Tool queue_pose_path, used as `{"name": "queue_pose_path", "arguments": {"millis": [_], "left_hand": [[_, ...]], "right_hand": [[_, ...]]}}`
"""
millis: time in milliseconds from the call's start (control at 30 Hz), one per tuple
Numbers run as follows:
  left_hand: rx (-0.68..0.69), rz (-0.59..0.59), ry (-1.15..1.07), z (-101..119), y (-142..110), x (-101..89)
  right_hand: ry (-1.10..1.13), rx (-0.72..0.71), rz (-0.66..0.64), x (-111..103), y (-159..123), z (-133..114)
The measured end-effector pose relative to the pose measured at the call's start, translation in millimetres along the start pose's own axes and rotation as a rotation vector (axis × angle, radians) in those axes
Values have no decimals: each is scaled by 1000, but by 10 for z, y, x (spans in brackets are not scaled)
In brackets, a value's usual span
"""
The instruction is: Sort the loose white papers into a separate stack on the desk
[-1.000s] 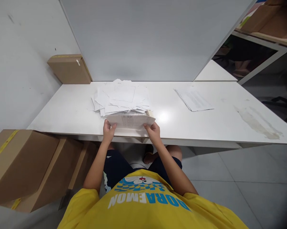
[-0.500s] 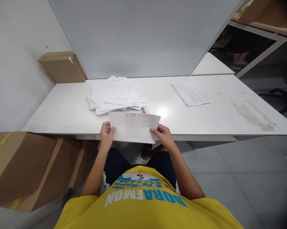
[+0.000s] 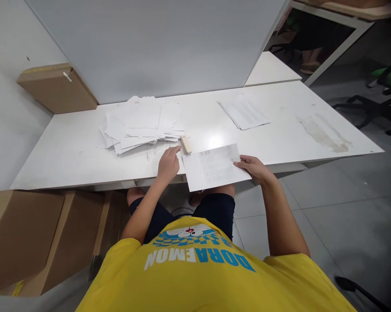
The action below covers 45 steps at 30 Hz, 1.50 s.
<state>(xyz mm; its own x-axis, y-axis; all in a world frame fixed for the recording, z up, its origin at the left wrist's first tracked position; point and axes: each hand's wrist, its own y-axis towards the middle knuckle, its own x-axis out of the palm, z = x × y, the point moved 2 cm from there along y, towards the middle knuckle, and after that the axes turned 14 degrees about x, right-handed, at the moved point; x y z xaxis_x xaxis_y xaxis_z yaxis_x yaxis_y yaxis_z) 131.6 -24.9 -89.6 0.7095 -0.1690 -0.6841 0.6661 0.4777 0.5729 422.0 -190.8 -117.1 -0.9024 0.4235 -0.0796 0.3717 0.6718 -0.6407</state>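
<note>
My right hand [image 3: 253,167] pinches the right edge of a printed sheet of paper [image 3: 214,168], thumb on top. The sheet tilts over the table's front edge, with faint print on its upper side. My left hand [image 3: 169,164] is off the paper, its index finger reaching toward a small cream-coloured oblong object [image 3: 186,144] on the table; its other fingers are partly curled and nothing shows in them. Whether the fingertip touches the oblong object I cannot tell. Behind that hand lies a messy pile of white papers [image 3: 141,121].
A neater stack of printed sheets [image 3: 243,113] lies toward the back right of the white table [image 3: 68,147]. A cardboard box [image 3: 57,89] leans at the back left corner. Large cartons [image 3: 23,234] stand at lower left, and an office chair [image 3: 373,104] is on the right.
My left hand has let go of the sheet and moved toward the cream oblong object. My right hand has drawn the sheet to the right. The view has shifted slightly rightward.
</note>
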Motion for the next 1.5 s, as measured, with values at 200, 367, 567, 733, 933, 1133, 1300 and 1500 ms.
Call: {"name": "queue_pose_path", "arguments": {"millis": [200, 367, 567, 733, 933, 1133, 1300, 1500], "left_hand": [[308, -253, 11, -287, 158, 221], [300, -263, -24, -369, 131, 274], [194, -223, -229, -421, 168, 240], [177, -201, -276, -427, 170, 228], [190, -229, -142, -389, 143, 272], [222, -337, 7, -306, 121, 283], [245, -340, 71, -280, 114, 276], [284, -286, 75, -251, 108, 238]], "right_hand": [[-17, 30, 28, -40, 3, -56], [-4, 14, 21, -59, 42, -57], [13, -15, 18, -123, 122, -78], [2, -5, 5, -144, 174, -162], [15, 14, -31, -139, 179, -180], [1, 10, -26, -160, 196, -165], [-22, -5, -18, -149, 235, -147], [-21, -45, 11, -118, 146, -134]]}}
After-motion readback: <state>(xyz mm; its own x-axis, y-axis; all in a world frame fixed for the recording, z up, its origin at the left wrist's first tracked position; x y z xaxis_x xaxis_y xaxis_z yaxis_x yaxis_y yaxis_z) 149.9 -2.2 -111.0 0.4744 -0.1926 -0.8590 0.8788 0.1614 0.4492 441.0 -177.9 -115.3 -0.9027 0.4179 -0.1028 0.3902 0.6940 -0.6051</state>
